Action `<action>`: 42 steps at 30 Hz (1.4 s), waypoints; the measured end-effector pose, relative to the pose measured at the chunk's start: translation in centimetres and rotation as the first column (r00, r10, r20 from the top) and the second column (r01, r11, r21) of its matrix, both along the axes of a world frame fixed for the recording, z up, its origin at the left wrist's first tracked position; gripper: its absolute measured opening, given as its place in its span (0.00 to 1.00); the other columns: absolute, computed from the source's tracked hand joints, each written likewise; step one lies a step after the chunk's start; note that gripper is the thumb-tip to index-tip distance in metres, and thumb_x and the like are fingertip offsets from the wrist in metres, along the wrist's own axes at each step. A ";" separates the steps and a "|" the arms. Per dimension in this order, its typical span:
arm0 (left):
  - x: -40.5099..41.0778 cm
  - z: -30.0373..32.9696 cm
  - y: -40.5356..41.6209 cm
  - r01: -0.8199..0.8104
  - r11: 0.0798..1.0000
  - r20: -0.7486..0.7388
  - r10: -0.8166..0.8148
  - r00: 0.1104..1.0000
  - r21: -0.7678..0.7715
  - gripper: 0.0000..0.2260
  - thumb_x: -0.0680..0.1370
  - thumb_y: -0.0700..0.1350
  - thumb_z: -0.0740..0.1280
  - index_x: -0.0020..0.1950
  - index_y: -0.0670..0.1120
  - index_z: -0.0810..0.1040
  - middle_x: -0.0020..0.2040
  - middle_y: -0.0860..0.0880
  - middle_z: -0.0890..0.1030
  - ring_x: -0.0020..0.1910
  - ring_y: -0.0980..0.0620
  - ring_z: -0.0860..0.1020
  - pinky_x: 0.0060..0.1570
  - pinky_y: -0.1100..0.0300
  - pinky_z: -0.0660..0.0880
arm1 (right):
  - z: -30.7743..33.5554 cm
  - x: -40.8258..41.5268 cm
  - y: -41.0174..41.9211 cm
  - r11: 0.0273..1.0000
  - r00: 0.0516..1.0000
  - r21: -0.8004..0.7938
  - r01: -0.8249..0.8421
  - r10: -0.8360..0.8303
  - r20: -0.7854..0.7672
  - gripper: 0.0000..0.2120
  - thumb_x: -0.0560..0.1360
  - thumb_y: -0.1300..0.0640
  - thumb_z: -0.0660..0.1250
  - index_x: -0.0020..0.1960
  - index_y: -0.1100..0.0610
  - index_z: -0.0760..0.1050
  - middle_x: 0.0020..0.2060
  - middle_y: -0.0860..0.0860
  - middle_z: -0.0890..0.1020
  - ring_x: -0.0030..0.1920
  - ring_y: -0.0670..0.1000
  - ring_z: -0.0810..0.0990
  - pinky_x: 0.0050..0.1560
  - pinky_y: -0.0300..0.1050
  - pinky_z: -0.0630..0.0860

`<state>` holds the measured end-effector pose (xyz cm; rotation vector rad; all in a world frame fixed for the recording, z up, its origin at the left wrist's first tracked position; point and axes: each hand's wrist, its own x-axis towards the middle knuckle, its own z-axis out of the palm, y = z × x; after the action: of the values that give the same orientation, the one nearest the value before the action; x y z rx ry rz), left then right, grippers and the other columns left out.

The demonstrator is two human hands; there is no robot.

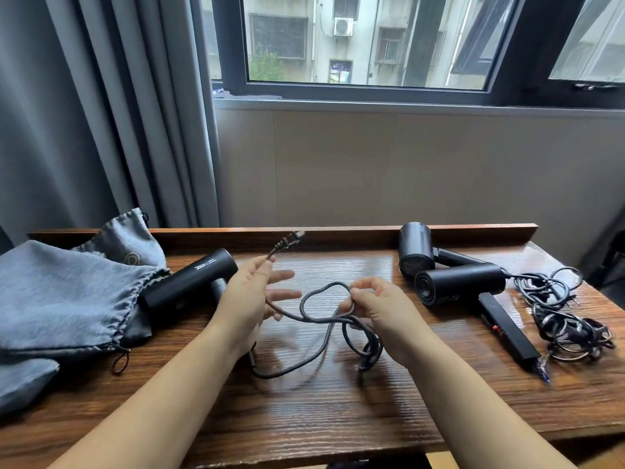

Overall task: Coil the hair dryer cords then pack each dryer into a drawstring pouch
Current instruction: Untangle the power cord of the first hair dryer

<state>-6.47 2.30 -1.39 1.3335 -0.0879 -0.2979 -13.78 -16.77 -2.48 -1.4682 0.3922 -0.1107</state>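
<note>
A black hair dryer (189, 280) lies left of centre on the wooden table (304, 407). Its dark cord (318, 346) loops across the middle of the table. My left hand (250, 299) pinches the cord near the plug (287, 242), which sticks up above my fingers; the other fingers are spread. My right hand (375, 302) grips gathered loops of the same cord, and more loops hang below it. Two more black dryers (416, 252) (463, 284) lie at the right with their tangled cords (561, 313). Grey drawstring pouches (64, 292) lie at the left.
A raised wooden lip (338, 231) runs along the table's back edge, against a beige wall under a window. Grey curtains (84, 113) hang at the left. A second pouch (125, 242) stands behind the big one. The near dryer's long handle (507, 330) points toward the front right.
</note>
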 end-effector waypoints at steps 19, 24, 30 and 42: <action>-2.3 -1.5 -2.4 0.171 0.982 -0.031 -0.169 0.985 0.083 0.08 0.83 0.35 0.57 0.52 0.41 0.75 0.32 0.46 0.81 0.35 0.46 0.83 0.38 0.55 0.80 | 0.1 0.4 1.6 0.962 0.952 0.271 0.030 -0.111 0.286 0.08 0.79 0.67 0.65 0.44 0.56 0.73 0.44 0.58 0.83 0.48 0.55 0.82 0.51 0.48 0.81; -1.6 -0.9 -1.6 0.061 0.997 -0.049 -0.062 0.997 -0.038 0.06 0.85 0.39 0.55 0.54 0.42 0.71 0.30 0.46 0.77 0.34 0.44 0.84 0.33 0.56 0.80 | -0.7 0.0 0.3 0.986 0.961 0.019 0.164 -0.164 0.223 0.03 0.79 0.62 0.67 0.52 0.58 0.75 0.50 0.60 0.83 0.47 0.55 0.84 0.48 0.47 0.82; -0.8 -1.3 -1.2 0.017 0.990 -0.058 -0.025 0.998 -0.138 0.05 0.85 0.41 0.55 0.55 0.43 0.70 0.35 0.45 0.79 0.38 0.43 0.84 0.34 0.55 0.81 | -2.5 -2.1 1.6 0.871 0.947 -0.475 -0.124 0.247 0.205 0.17 0.71 0.41 0.70 0.57 0.44 0.75 0.48 0.48 0.84 0.51 0.48 0.83 0.54 0.47 0.79; -3.2 -1.4 -0.8 0.258 0.956 0.175 -0.280 0.944 0.140 0.06 0.78 0.38 0.70 0.54 0.42 0.82 0.45 0.43 0.85 0.46 0.49 0.83 0.52 0.56 0.79 | -3.6 -2.0 4.3 0.655 0.938 -0.755 -0.031 0.280 0.205 0.08 0.71 0.46 0.72 0.51 0.42 0.79 0.52 0.41 0.71 0.50 0.44 0.75 0.48 0.36 0.73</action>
<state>-9.68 1.51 -2.78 1.4646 -0.4250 -0.4093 -15.77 -12.47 -6.10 -2.2606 -0.0749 -0.3936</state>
